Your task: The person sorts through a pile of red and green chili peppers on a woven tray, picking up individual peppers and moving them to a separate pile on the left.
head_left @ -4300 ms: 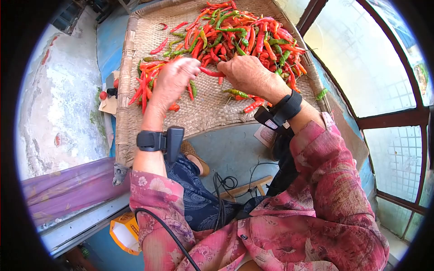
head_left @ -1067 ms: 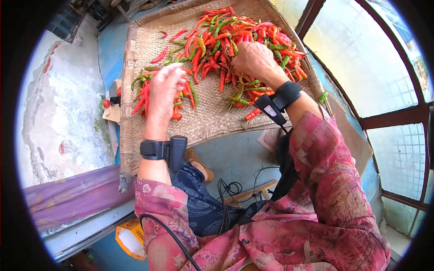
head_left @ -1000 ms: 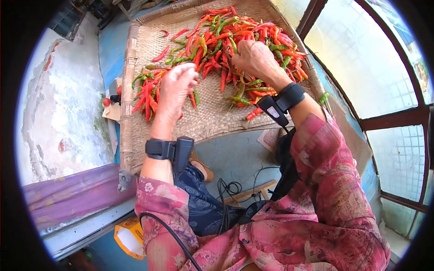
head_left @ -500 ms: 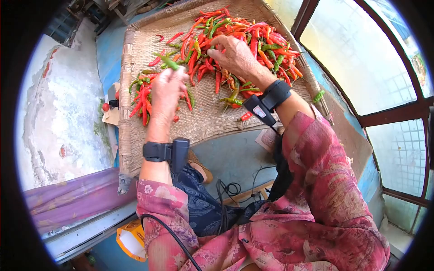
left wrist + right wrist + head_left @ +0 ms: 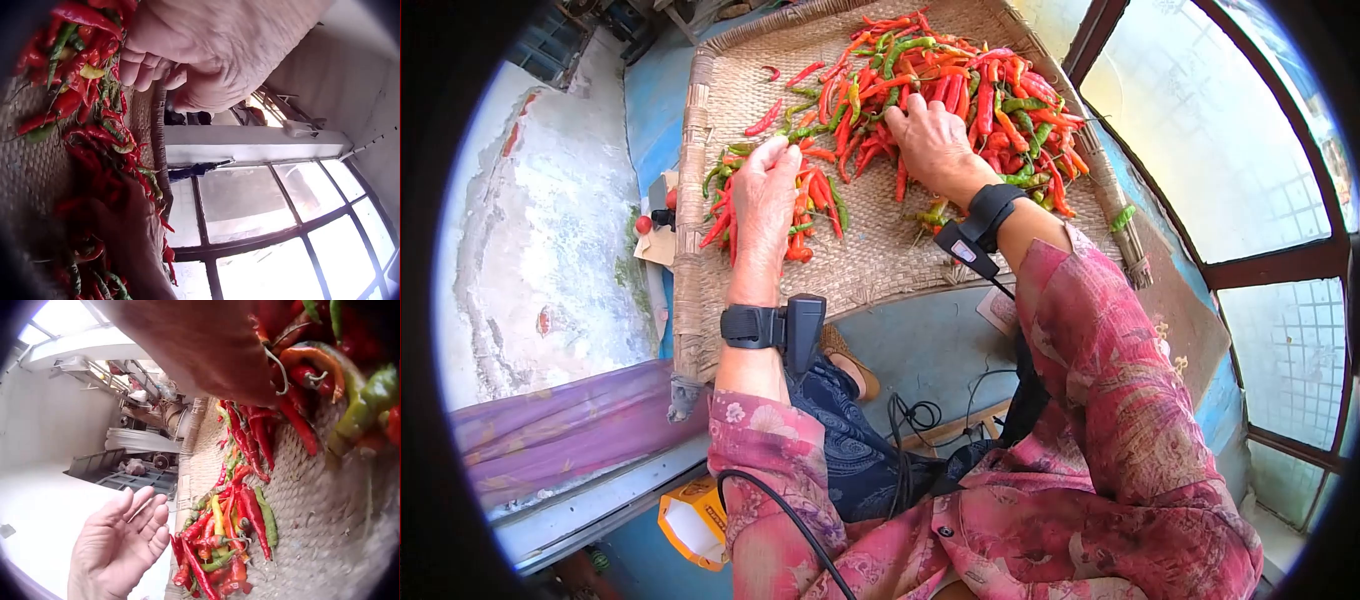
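A large heap of red and green chili peppers (image 5: 990,105) lies on a woven tray (image 5: 870,250). My right hand (image 5: 935,150) reaches over the heap's near side, its fingertips down among the peppers and hidden; I cannot tell whether it pinches one. Over the smaller pile of chili peppers (image 5: 219,544) at the tray's left is my left hand (image 5: 765,195). The right wrist view shows the palm of that left hand (image 5: 119,547) bare, its fingers loosely bent and apart from the peppers. A few yellowish-green chilies (image 5: 930,217) lie beneath the right wrist.
The tray has a raised rim (image 5: 690,180) on the left. A few single chilies (image 5: 763,118) lie between rim and heap. Windows (image 5: 1200,130) stand along the right side, a plastered wall (image 5: 550,230) along the left. Black cables (image 5: 912,415) hang below the tray.
Half a second ago a green chili showed at the left hand's fingertips; now that hand is without it. The right hand lifted leftward off the heap with fingers spread, and is now back down on it.
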### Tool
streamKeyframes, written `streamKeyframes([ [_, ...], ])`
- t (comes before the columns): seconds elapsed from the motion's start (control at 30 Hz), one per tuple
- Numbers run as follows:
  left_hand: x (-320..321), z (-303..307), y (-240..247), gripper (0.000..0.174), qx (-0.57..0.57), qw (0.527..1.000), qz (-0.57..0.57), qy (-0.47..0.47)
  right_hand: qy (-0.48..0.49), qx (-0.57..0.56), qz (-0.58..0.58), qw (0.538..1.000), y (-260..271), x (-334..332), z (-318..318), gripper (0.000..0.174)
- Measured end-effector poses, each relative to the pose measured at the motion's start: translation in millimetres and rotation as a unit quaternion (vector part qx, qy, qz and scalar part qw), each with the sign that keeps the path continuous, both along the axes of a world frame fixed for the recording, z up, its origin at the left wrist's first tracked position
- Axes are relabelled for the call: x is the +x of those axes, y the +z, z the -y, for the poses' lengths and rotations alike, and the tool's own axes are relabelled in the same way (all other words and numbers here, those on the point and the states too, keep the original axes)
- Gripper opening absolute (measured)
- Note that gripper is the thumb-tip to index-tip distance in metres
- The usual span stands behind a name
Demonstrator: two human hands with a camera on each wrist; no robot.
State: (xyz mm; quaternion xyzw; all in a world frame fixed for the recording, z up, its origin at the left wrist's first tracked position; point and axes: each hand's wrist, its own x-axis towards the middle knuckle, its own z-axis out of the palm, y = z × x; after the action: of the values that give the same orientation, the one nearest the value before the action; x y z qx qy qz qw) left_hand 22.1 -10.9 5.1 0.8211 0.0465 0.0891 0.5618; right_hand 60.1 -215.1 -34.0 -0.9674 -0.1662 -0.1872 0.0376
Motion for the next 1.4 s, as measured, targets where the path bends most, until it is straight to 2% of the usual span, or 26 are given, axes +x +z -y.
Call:
streamKeyframes([
  [0.07,-5.8,7.2,7.2,0.039,-0.014,1.000,-0.009,-0.003,0.008,0.090,-0.071,0.993,7.5,3.9,6.3,0.025],
  [0.13,-9.0,8.4,12.5,0.037,-0.031,0.999,-0.017,-0.005,0.012,0.141,-0.052,0.989,16.3,3.7,13.0,0.019],
  [0.2,-9.7,8.1,12.8,0.035,-0.017,0.999,-0.019,-0.035,-0.014,0.194,-0.047,0.980,26.5,1.4,19.8,0.023],
  [0.27,-8.6,8.9,11.3,0.034,-0.003,0.999,-0.019,-0.044,0.013,0.267,-0.040,0.963,31.1,2.4,34.4,0.031],
  [0.33,-7.7,11.0,8.6,0.033,0.013,0.998,-0.018,-0.054,0.025,0.357,-0.042,0.933,41.7,-1.8,45.2,0.027],
  [0.37,-7.4,13.3,5.6,0.030,0.014,0.998,-0.009,-0.061,-0.009,0.394,-0.126,0.911,51.7,-7.7,52.8,0.027],
  [0.4,-7.2,16.8,3.5,0.028,0.015,0.998,0.000,-0.069,0.007,0.518,-0.224,0.826,51.5,-9.2,61.5,0.023],
  [0.47,-8.1,24.4,0.4,0.027,0.030,0.997,-0.006,-0.074,0.037,0.652,-0.239,0.719,47.9,-10.2,70.0,0.017],
  [0.5,-9.5,27.7,-0.4,0.028,0.036,0.993,-0.021,-0.109,0.036,0.652,-0.237,0.719,50.2,-12.7,72.9,0.017],
  [0.57,-11.5,36.0,-0.4,0.031,0.056,0.987,-0.044,-0.147,0.044,0.760,-0.274,0.587,54.1,-18.0,78.7,0.014],
  [0.6,-12.0,40.7,0.1,0.031,0.056,0.986,-0.043,-0.150,0.042,0.761,-0.272,0.587,53.6,-17.3,81.7,0.014],
  [0.67,-12.3,49.3,1.2,0.033,0.018,0.984,-0.066,-0.163,0.099,0.790,-0.337,0.503,52.0,-15.3,87.6,0.014],
  [0.73,-10.8,56.3,1.7,0.040,0.002,0.982,-0.062,-0.177,0.103,0.783,-0.368,0.491,62.1,-23.2,80.6,0.015],
  [0.8,-8.9,63.9,1.9,0.045,-0.114,0.970,-0.071,-0.200,0.104,0.761,-0.370,0.522,68.8,-30.9,73.5,0.015],
  [0.87,-8.2,70.1,2.8,0.049,-0.144,0.961,-0.077,-0.222,0.111,0.744,-0.383,0.536,70.1,-32.0,68.9,0.013],
  [0.97,-8.0,77.3,2.1,0.054,-0.249,0.945,-0.113,-0.180,0.113,0.747,-0.372,0.538,67.0,-29.2,64.8,0.015],
  [1.03,-4.5,71.9,0.7,0.054,-0.283,0.931,-0.140,-0.181,0.134,0.665,-0.353,0.644,63.7,-23.5,64.6,0.017],
  [1.07,-3.4,69.7,0.1,0.054,-0.317,0.916,-0.166,-0.182,0.133,0.666,-0.353,0.643,62.0,-23.5,66.4,0.017],
  [1.13,-3.4,70.0,-3.2,0.048,-0.347,0.908,-0.171,-0.160,0.151,0.566,-0.345,0.733,66.7,-28.8,66.9,0.018],
  [1.2,-3.7,71.7,-6.1,0.040,-0.347,0.914,-0.141,-0.155,0.166,0.565,-0.338,0.734,59.8,-26.6,66.7,0.014],
  [1.27,-3.8,72.1,-8.3,0.037,-0.357,0.912,-0.135,-0.148,0.156,0.504,-0.353,0.772,62.8,-28.4,66.4,0.019],
  [1.4,-1.9,65.1,-11.3,0.031,-0.359,0.916,-0.100,-0.150,0.123,0.484,-0.357,0.789,66.3,-29.9,67.6,0.018],
])
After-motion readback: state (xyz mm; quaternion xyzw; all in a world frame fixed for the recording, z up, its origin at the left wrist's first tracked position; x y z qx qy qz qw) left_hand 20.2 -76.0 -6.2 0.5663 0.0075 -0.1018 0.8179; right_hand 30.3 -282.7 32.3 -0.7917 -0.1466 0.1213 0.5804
